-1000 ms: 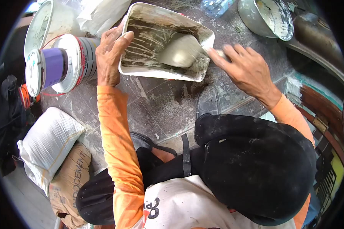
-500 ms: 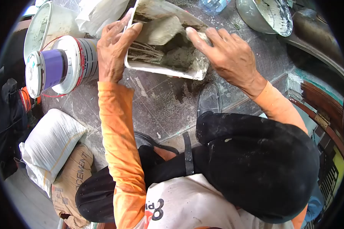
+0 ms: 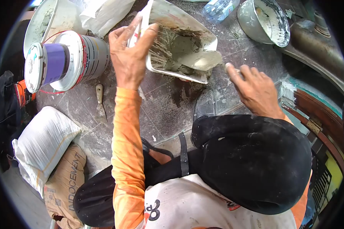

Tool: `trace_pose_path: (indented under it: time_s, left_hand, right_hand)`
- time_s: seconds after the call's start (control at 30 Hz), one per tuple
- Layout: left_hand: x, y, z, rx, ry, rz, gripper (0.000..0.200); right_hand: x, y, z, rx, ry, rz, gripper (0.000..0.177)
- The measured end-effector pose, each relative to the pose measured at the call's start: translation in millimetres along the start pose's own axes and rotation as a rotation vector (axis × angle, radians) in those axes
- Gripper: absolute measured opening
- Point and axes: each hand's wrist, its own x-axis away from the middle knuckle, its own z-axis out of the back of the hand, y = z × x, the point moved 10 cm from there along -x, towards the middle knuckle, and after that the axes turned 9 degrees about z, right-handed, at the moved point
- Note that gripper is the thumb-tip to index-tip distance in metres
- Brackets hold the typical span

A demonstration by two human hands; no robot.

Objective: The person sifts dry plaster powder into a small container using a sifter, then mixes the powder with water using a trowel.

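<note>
My left hand [image 3: 130, 53] grips the left wall of a white rectangular container [image 3: 177, 74], thumb over the rim. The container is tilted, its opening facing me, with wet grey mix [image 3: 185, 47] and smears inside. My right hand [image 3: 252, 86] is to the right of the container, fingers curled around a trowel whose handle is mostly hidden. The trowel's pale, mix-coated blade [image 3: 202, 60] lies across the container's lower right rim.
White bucket [image 3: 93, 57] with a purple-labelled tub [image 3: 55, 65] stands left. A putty knife [image 3: 100, 100] lies on the floor. White sack [image 3: 46, 139] and cement bag [image 3: 67, 183] are lower left. Plastic bottle [image 3: 219, 9] and metal basin [image 3: 256, 23] are at the top right.
My right hand and the trowel blade have moved right and down, from inside the container to its right edge. My left hand and the container have shifted right. The putty knife now shows.
</note>
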Motion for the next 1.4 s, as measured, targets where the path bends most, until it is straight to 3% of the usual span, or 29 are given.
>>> trace_pose_path:
  time_s: [0.03,0.2,0.3,0.43,0.6,0.73,0.8,0.93,1.13,1.2,1.33,1.37,1.4]
  left_hand:
    - [12,18,-5,-0.166,0.056,-0.088,0.060]
    - [39,41,-32,-0.216,0.117,-0.207,0.063]
    - [57,56,-42,-0.329,0.168,-0.314,0.063]
    - [44,31,-26,-0.102,0.215,-0.216,0.062]
    - [46,42,-27,-0.215,0.184,-0.266,0.063]
    - [37,38,-27,-0.171,0.150,-0.256,0.060]
    - [39,50,-42,-0.355,0.035,-0.319,0.063]
    - [36,45,-37,-0.239,0.023,-0.215,0.064]
    - [33,32,-24,-0.214,0.057,-0.216,0.064]
    - [33,33,-24,-0.216,0.072,-0.233,0.063]
    - [40,35,-29,-0.229,0.090,-0.269,0.062]
    - [43,40,-32,-0.254,0.099,-0.316,0.061]
    - [42,39,-34,-0.250,0.098,-0.319,0.061]
  right_hand:
    - [-4,6,20,0.025,-0.002,0.000,0.050]
    - [-41,21,16,0.148,0.015,-0.111,0.047]
    - [-42,14,-9,-0.057,0.032,-0.114,0.032]
    - [-26,26,-1,-0.213,-0.148,-0.106,0.030]
    - [-1,13,34,-0.261,-0.215,-0.127,0.030]
    - [3,1,0,-0.268,-0.238,-0.127,0.030]
    - [-20,13,-19,-0.182,-0.114,-0.105,0.029]
    - [-33,27,-2,0.005,0.023,-0.082,0.025]
    - [-29,41,58,0.037,-0.045,-0.087,0.026]
    - [-31,37,77,0.115,0.049,-0.108,0.025]
    - [-37,28,17,0.146,0.112,-0.101,0.028]
    - [-38,19,-21,0.118,-0.043,-0.152,0.038]
    - [-30,12,-21,0.062,-0.023,-0.141,0.040]
